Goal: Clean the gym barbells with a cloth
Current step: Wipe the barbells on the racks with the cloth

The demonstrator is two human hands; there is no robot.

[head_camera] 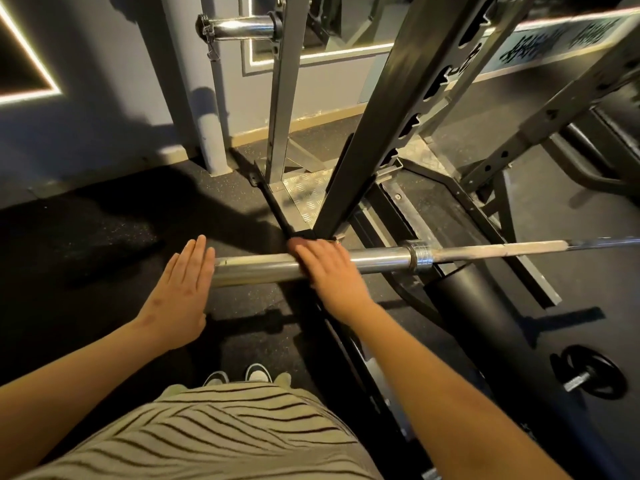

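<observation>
A steel barbell point(485, 250) lies level across the rack at waist height, its thick chrome sleeve point(256, 270) pointing left. My left hand point(180, 292) is flat, fingers straight, with its palm against the sleeve's open end. My right hand point(329, 271) lies over the top of the sleeve, its fingers draped across it. They hold a reddish-brown cloth point(294, 242) against the metal, and only the cloth's edge shows past my fingertips. My right thumb is hidden.
A black rack upright point(388, 133) rises just behind my right hand. A black padded roller point(485, 306) sits under the bar to the right. A small weight plate point(592, 375) lies on the rubber floor at the right. Another chrome bar end point(239, 27) sticks out high at the back.
</observation>
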